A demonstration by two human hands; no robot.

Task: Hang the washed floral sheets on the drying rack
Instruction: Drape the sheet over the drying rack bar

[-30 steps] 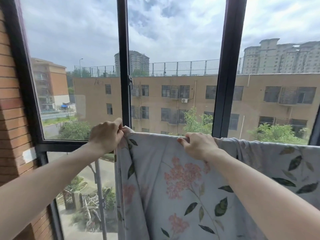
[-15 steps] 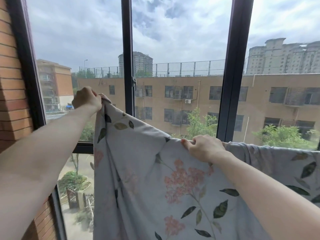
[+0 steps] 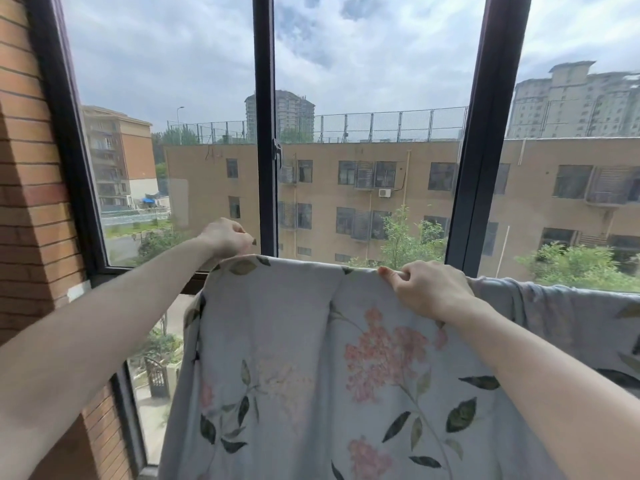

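Note:
A pale grey floral sheet (image 3: 294, 341) with pink blossoms and dark leaves hangs in front of the window, its top edge running level from left to right. My left hand (image 3: 227, 237) grips the sheet's upper left corner, just above the top edge. My right hand (image 3: 426, 289) pinches the top edge near the middle. The drying rack's bar is hidden under the cloth. More of the sheet (image 3: 561, 317) drapes on to the right.
A dark-framed window (image 3: 265, 133) stands close behind the sheet, with a brick wall (image 3: 27, 202) at the left. Buildings and trees lie outside.
My left hand had lifted the corner high to the left; it has now come down and to the right, level with the top edge. The right hand stayed in place.

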